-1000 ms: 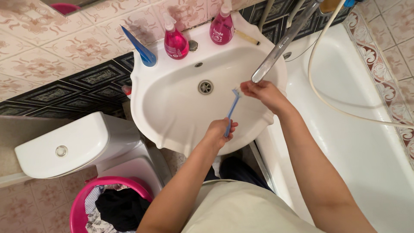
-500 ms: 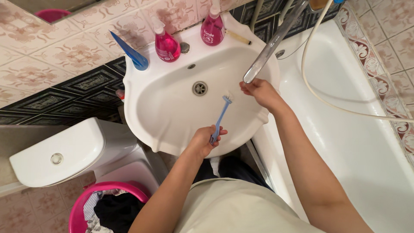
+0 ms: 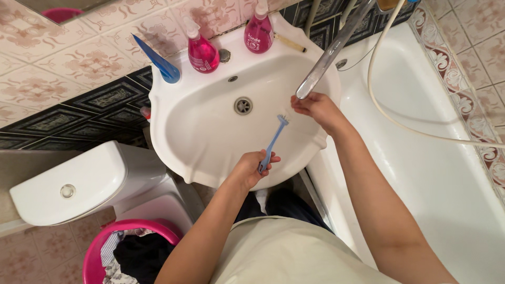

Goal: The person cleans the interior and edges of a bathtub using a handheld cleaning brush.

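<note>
Left hand [image 3: 251,167] clenched on the lower handle of a blue toothbrush [image 3: 273,143], head pointing up over the sink [image 3: 210,142]. Right hand [image 3: 314,107] pinches at the bristle end under the spout [image 3: 322,62]; whether it actually grips, cannot tell. Brush judged light, stiff, thin plastic, likely slick when wet; the handle is the place to hold. Two pink bottles [image 3: 202,51] and a blue tube [image 3: 158,62] stand on the rim.

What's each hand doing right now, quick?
Left hand: closed around the blue toothbrush handle.
Right hand: under the tap, fingers bunched; whether it holds anything cannot be told.
</note>
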